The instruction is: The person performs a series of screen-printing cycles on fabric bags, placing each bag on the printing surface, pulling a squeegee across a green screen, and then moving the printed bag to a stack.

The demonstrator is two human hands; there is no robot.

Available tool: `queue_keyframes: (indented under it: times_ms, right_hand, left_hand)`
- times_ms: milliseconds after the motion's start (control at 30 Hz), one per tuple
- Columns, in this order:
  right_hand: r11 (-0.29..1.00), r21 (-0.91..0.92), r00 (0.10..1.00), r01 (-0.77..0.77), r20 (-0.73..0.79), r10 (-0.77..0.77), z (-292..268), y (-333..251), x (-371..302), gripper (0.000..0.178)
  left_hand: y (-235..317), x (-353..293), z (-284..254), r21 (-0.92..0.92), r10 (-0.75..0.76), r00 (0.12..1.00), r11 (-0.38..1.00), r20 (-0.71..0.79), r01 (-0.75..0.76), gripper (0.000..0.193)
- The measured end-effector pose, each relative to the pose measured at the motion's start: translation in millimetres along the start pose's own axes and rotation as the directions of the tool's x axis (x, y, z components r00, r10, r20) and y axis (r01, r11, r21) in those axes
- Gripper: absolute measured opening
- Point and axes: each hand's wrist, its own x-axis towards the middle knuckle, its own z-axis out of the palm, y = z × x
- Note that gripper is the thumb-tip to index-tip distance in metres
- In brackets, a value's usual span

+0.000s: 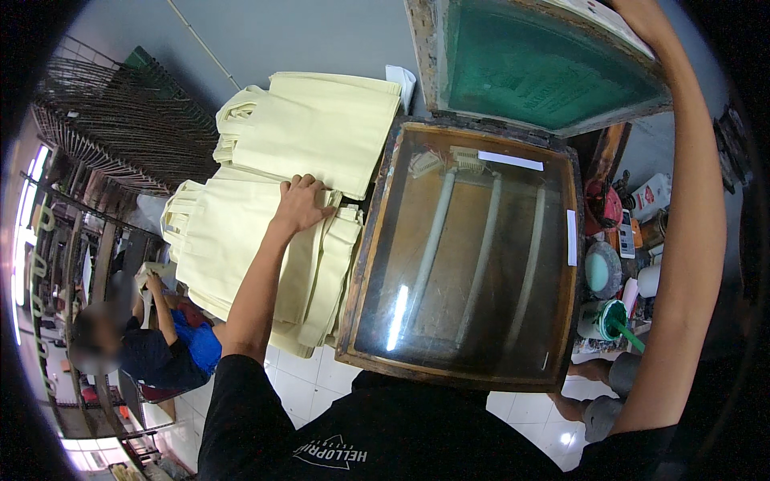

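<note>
My left hand (303,204) rests on a stack of cream cloth tote bags (233,232), near its right edge, with the fingers spread and bent over the fabric. At the top right, my right hand (642,22) grips the upper edge of a raised screen-printing frame (553,72) with green mesh; the picture's edge cuts off part of that hand. Below the tilted frame lies a glass-topped printing table (473,264) with a wooden rim. Pale tubes show through its glass, and white strips sit at its top and right side.
A second pile of cream bags (321,120) lies behind the first. Right of the table are a tub of green ink (600,321), a phone (626,232) and several containers. A wire drying rack (120,128) stands at left. Another person (164,353) sits at lower left.
</note>
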Motion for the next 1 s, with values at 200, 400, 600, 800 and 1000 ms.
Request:
queue_keyframes:
  times_ms: [200, 400, 600, 800, 1000]
  right_hand:
    - [0.998, -0.057, 0.997, -0.038, 0.07, 0.042, -2.3, 3.9, 5.2, 0.03]
    - [0.989, -0.122, 0.993, 0.083, -0.079, -0.093, -5.6, -2.0, -6.2, 0.03]
    - [0.996, -0.056, 0.997, -0.069, 0.02, 0.071, 0.6, -18.9, -9.1, 0.034]
    - [0.989, -0.099, 0.992, -0.114, 0.038, 0.118, -15.1, -9.3, -2.1, 0.035]
    - [0.997, -0.01, 0.992, -0.075, 0.098, 0.075, 1.8, -29.1, -9.5, 0.037]
  left_hand:
    - [-17.5, -3.0, -4.4, -0.021, 0.047, 0.998, 0.999, -0.036, -0.048, 0.063]
    - [0.4, 16.5, 4.6, 0.011, 0.052, 0.999, 0.999, -0.012, -0.052, 0.064]
    - [-20.2, -3.6, -16.0, -0.087, 0.057, 0.998, 0.994, -0.028, -0.06, 0.063]
    - [-45.4, -16.7, -47.0, -0.042, 0.231, 0.973, 0.972, -0.009, -0.232, 0.049]
    - [-52.1, -65.3, -141.6, -0.07, 0.216, 0.976, 0.974, -0.018, -0.216, 0.028]
